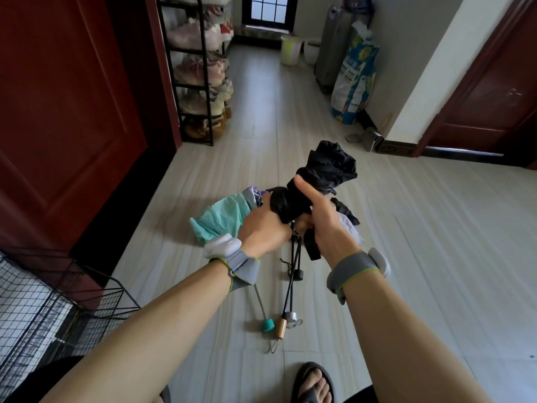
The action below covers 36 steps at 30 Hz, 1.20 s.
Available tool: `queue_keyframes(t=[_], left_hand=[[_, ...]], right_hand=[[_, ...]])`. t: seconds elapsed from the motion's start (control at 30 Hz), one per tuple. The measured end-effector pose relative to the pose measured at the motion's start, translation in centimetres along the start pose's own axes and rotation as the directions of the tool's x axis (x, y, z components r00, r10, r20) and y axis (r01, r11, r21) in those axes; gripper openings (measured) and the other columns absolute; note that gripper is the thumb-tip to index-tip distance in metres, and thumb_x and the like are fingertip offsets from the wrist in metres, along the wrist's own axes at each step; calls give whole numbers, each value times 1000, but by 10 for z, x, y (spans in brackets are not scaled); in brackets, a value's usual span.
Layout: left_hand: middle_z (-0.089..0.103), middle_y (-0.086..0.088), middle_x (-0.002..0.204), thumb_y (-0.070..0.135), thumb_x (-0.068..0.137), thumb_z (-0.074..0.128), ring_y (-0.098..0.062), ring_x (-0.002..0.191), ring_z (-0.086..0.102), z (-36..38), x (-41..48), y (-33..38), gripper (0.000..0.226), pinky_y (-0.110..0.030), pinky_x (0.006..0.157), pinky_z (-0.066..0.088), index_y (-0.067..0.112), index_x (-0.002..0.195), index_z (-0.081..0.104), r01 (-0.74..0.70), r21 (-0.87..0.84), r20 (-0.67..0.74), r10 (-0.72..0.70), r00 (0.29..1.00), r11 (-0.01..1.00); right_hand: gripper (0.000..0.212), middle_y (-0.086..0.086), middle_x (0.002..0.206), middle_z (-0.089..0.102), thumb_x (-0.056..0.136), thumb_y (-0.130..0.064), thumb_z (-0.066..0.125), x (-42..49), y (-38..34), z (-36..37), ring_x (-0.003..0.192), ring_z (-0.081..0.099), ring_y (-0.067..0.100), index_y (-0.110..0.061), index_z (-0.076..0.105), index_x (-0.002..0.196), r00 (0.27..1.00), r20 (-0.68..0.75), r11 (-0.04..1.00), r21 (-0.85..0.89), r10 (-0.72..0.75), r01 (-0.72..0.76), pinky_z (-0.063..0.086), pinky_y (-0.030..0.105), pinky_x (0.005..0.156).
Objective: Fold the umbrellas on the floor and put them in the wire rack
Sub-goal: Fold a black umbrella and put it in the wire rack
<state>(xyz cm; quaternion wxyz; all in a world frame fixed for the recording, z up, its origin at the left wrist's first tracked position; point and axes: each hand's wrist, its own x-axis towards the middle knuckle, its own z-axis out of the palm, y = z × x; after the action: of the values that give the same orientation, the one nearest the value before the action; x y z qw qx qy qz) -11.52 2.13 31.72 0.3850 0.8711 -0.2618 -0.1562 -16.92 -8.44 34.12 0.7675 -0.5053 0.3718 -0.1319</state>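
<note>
The black umbrella (328, 167) is gripped in both hands: the left hand (266, 225) is curled round its bunched canopy, the right hand (316, 216) wrapped just beside it. Its long axis is tilted up and away from the grip. The wire rack (43, 301) is set left of the grip, nearer the left hand.

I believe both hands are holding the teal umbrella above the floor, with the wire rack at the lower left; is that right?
Not quite. The head view shows the left hand and the right hand holding the black umbrella, not the teal one; the teal umbrella lies on the floor behind them. The wire rack is indeed at the lower left.
</note>
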Motion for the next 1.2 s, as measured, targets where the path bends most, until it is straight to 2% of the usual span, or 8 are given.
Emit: queue_keyframes(t=[0.23, 0.43, 0.57, 0.63, 0.7, 0.83, 1.03, 1.2], left_hand=[[62, -4, 99, 21, 95, 48, -35, 83, 65, 9, -6, -11, 51, -36, 63, 40, 18, 142, 28, -120, 339, -188, 193, 963, 933], [61, -6, 81, 13, 74, 73, -25, 42, 58, 11, 3, -30, 56, -26, 44, 23, 12, 117, 37, -162, 779, -203, 489, 849, 605], [61, -7, 88, 15, 73, 73, -25, 48, 60, 4, -1, -29, 59, -29, 45, 26, 12, 120, 37, -193, 848, -113, 524, 844, 493], [59, -7, 105, 19, 82, 66, -33, 72, 68, 0, -2, -27, 62, -34, 53, 39, 17, 130, 26, -263, 677, -63, 409, 910, 688], [61, -2, 111, 33, 80, 70, -29, 93, 67, -17, -1, -22, 69, -40, 73, 51, 24, 131, 24, -214, 138, 149, 193, 970, 967], [70, -5, 116, 52, 82, 72, -23, 110, 68, -43, -6, -18, 67, -36, 94, 54, 14, 134, 51, 124, -582, 383, 137, 913, 803], [71, 22, 108, 31, 91, 73, 2, 98, 69, -40, -7, -23, 47, -16, 82, 53, 56, 124, 51, -94, -485, 227, 229, 946, 870], [65, 40, 99, 27, 90, 76, 13, 100, 64, -36, -8, -34, 55, -13, 88, 52, 49, 135, 54, -181, -387, 39, 211, 977, 904]], right_hand=[[34, 0, 58, 46, 77, -39, 87, 10, 10, 7, 37, 29, 13, -17, 61, 74, 998, -45, 999, -24, 45, -46, 28, 24, 40], [34, -7, 44, 46, 82, -35, 84, 6, 13, 1, 27, 35, 8, -16, 57, 76, 994, -98, 999, 11, 44, -43, 28, 18, 32], [28, -6, 47, 50, 86, -27, 81, 3, 11, -2, 28, 44, 3, -14, 58, 79, 999, -43, 999, 35, -14, 16, 33, 15, 32], [30, -1, 48, 47, 83, -31, 84, 4, 12, -5, 36, 41, 12, -13, 60, 76, 999, -23, 999, -9, -37, 37, 32, 20, 38], [33, 12, 65, 61, 73, -36, 89, 4, 12, -7, 53, 51, 25, -10, 70, 78, 998, 13, 998, -9, -58, 58, 43, 30, 55], [68, 23, 96, 62, 53, -46, 97, -3, 6, -5, 89, 46, 36, -2, 75, 100, 985, 141, 995, 13, -100, 99, 37, 45, 80], [37, 19, 88, 59, 74, -47, 89, -5, 14, -6, 72, 45, 35, -13, 79, 87, 960, 259, 990, -73, -102, 125, 36, 39, 69], [29, -2, 58, 51, 85, -34, 82, -1, 15, -7, 43, 35, 10, -9, 70, 96, 968, 187, 961, -188, -169, 204, 30, 23, 42]])
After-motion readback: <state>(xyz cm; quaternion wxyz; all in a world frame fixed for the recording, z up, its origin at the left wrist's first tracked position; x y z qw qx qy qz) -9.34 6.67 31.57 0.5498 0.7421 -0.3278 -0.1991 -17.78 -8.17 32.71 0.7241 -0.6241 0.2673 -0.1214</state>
